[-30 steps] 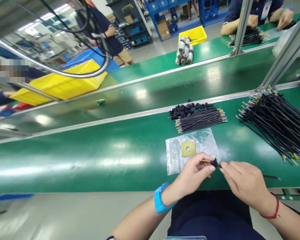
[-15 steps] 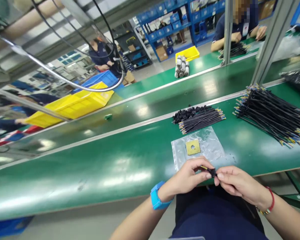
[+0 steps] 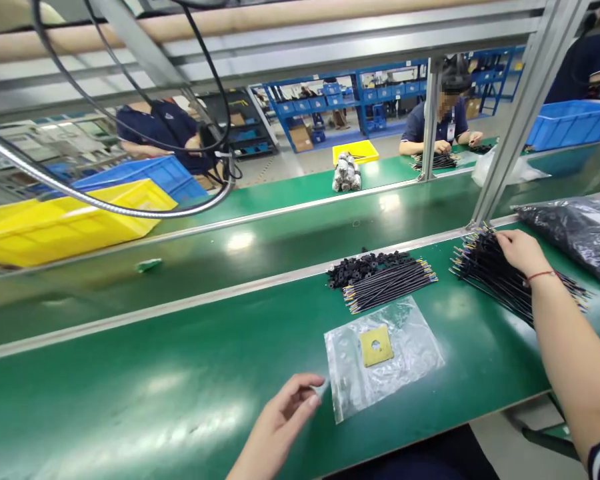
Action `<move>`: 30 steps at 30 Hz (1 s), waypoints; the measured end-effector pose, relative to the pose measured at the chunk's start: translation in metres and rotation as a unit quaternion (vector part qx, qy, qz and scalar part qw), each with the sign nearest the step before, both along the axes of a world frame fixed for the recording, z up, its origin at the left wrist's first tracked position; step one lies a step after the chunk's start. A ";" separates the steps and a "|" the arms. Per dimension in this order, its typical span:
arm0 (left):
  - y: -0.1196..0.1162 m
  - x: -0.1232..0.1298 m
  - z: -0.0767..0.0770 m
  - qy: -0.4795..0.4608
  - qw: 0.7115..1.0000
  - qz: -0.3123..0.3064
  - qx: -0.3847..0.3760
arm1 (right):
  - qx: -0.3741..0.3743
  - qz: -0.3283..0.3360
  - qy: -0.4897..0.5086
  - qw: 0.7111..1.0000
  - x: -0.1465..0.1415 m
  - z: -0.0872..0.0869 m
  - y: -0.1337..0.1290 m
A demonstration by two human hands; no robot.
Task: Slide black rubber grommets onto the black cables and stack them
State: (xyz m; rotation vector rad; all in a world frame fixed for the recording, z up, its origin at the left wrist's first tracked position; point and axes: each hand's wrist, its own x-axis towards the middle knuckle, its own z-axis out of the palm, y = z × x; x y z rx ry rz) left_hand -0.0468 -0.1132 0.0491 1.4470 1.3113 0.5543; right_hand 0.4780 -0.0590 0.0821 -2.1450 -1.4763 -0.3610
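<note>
My left hand (image 3: 291, 419) hovers over the green bench near its front edge, left of a clear plastic bag (image 3: 410, 353). Its fingers are curved and apart, with nothing between them. A yellow square plate with a central hole (image 3: 377, 345) lies on the bag. At the right, my right hand (image 3: 523, 253) reaches into the far end of a big pile of black cables (image 3: 495, 273) with coloured wire ends. Its fingers close on a cable there, the fingertips partly hidden. Beyond the bag lie a neat row of black cables (image 3: 390, 287) and a heap of small black parts (image 3: 370, 267).
A dark plastic bag (image 3: 575, 230) lies behind the cable pile. A metal post (image 3: 515, 127) rises at the bench's back strip. Yellow bins (image 3: 70, 220) and a hanging hose (image 3: 165, 213) are at the left. A co-worker (image 3: 440, 127) handles cables across the line.
My hands have parted from a small black part and cable they held together. The right hand has gone right to the cable pile; the left has moved left and opened. The view has shifted.
</note>
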 end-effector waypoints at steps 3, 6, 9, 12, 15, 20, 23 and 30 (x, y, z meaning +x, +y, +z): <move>0.000 -0.012 0.003 0.025 0.999 0.047 0.002 | 0.011 0.002 -0.002 1.000 0.007 -0.017 -0.004; 0.013 -0.009 0.000 0.019 0.997 0.076 0.009 | 0.057 -0.028 -0.020 0.998 -0.003 -0.022 -0.014; 0.047 0.004 -0.010 -0.010 0.995 0.079 0.056 | 0.168 0.007 -0.063 0.984 -0.043 -0.020 -0.019; 0.099 0.018 -0.023 0.051 0.989 0.063 0.125 | 0.104 0.257 -0.071 0.958 -0.109 -0.028 -0.015; 0.150 0.033 -0.032 0.098 0.980 0.075 0.158 | -0.026 0.445 -0.105 0.889 -0.175 -0.048 0.000; 0.193 0.057 -0.045 0.177 0.964 0.071 0.184 | -0.092 0.451 -0.175 0.870 -0.226 -0.070 0.038; 0.195 0.065 -0.053 0.214 0.957 0.059 0.186 | -0.099 0.446 -0.175 0.872 -0.230 -0.070 0.053; 0.164 0.041 -0.049 0.218 0.949 -0.007 0.228 | -0.057 0.457 -0.141 0.876 -0.218 -0.045 0.023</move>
